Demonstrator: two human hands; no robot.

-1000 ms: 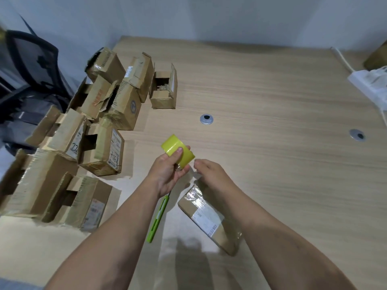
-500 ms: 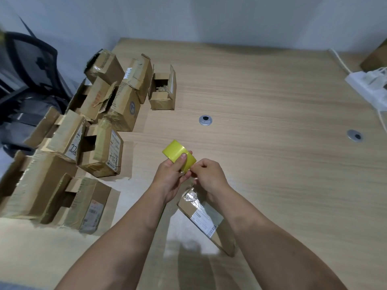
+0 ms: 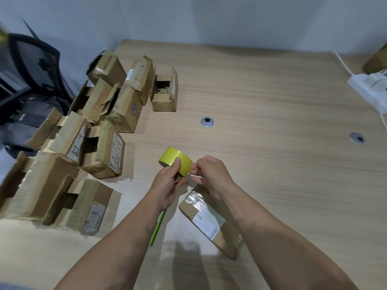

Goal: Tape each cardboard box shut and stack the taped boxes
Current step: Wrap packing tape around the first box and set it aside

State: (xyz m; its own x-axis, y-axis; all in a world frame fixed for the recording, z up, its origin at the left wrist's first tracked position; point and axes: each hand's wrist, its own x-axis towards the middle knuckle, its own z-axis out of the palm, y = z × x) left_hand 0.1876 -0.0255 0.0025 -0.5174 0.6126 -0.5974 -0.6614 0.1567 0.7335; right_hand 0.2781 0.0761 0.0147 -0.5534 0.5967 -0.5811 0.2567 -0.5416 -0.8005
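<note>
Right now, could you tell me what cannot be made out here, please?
All in the head view.
- Free end of the tape roll: hidden behind the right hand.
- Top of the green tool: under the left hand.
- Far end of the flat box: under the right wrist.
- Most of the brown object: cut by the frame edge.

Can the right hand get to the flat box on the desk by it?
Probably yes: the box lies right below the right hand with nothing between, but it is picking at the tape roll in the left hand.
</note>
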